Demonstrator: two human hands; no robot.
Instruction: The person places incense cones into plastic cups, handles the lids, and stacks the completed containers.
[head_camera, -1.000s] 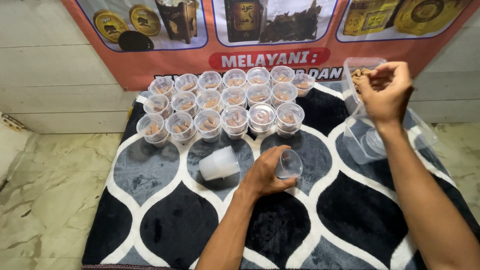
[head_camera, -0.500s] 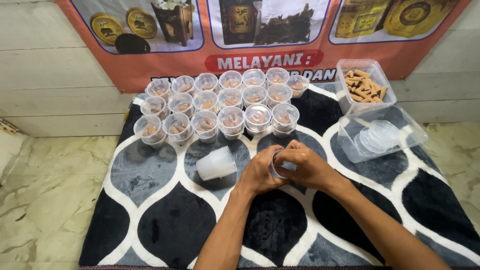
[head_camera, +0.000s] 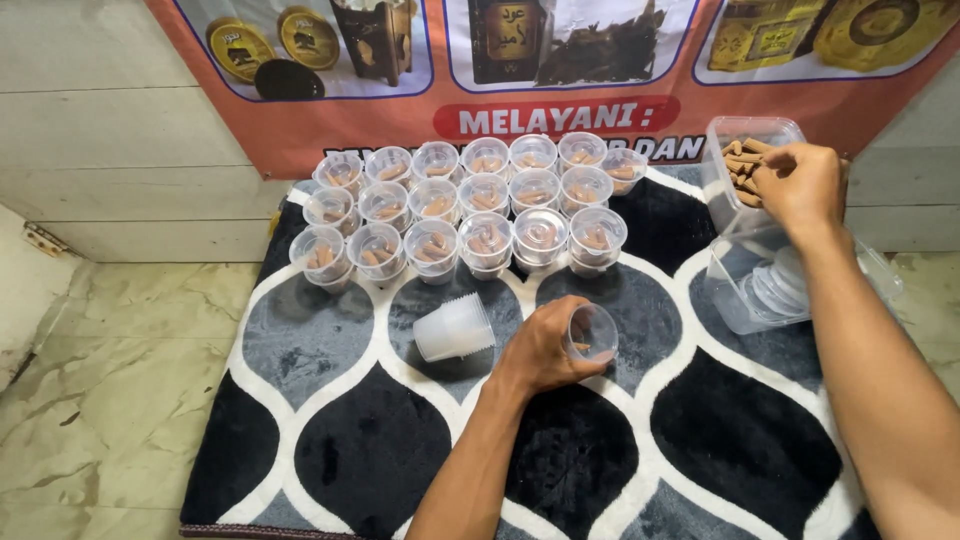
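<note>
We are gripping a small clear cup (head_camera: 592, 333) in our left hand (head_camera: 545, 350), a few brown pieces inside, above the patterned rug (head_camera: 330, 440). Our right hand (head_camera: 800, 182) is pinching pieces in the clear tub (head_camera: 745, 165). Filled cups (head_camera: 470, 205) are crowding the rug's far edge; stacked empty cups (head_camera: 453, 327) are lying just beside us.

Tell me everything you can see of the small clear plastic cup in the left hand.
The small clear plastic cup is round, thin-walled and see-through, without a lid. The left hand grips its side and holds it tilted, mouth toward the camera, over the black, grey and white patterned rug. A few small brown pieces lie at its bottom. Nothing else touches it.
</note>
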